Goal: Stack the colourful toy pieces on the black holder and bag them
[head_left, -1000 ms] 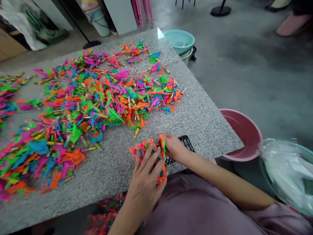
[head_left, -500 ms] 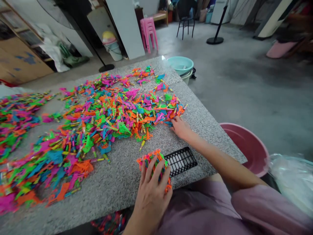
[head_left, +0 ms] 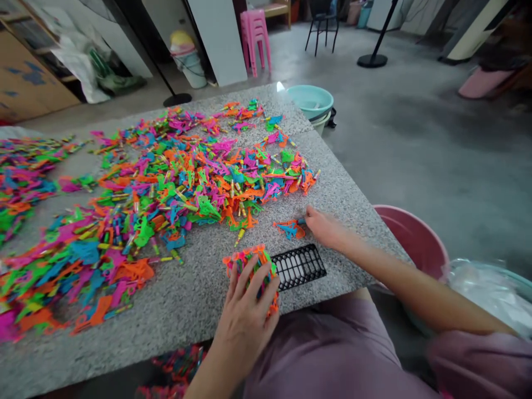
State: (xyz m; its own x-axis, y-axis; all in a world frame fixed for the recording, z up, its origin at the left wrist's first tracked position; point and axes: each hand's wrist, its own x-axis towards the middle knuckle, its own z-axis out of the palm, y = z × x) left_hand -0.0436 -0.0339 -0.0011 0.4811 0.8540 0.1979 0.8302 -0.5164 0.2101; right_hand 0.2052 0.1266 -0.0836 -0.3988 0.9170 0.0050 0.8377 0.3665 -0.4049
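Observation:
Under the spread fingers of my left hand (head_left: 247, 316) lies a block of bright plastic pieces (head_left: 266, 257), set over the left part of a black plastic grid rack (head_left: 302, 266). The palm side is hidden. My right hand (head_left: 326, 224) is closed at the rack's far side, its fingertips pinching the end of some blue and orange plastic toys (head_left: 291, 228) with pistol-like outlines. These toys touch or hover just over the table; I cannot tell which. A large loose pile of similar toys (head_left: 199, 183) in pink, green, orange and blue spreads beyond both hands.
The speckled stone table (head_left: 178, 299) has its right edge beside my right arm. A dark pink tub (head_left: 409, 233) stands below that edge, near clear plastic bags (head_left: 490, 299). A turquoise basin (head_left: 311, 98) sits past the far corner. Pink stools (head_left: 255, 39) stand behind.
My right hand has drawn back from the pile's edge towards me, bringing blue and orange toys with it. My left hand stays on the block of pieces. The view has shifted slightly.

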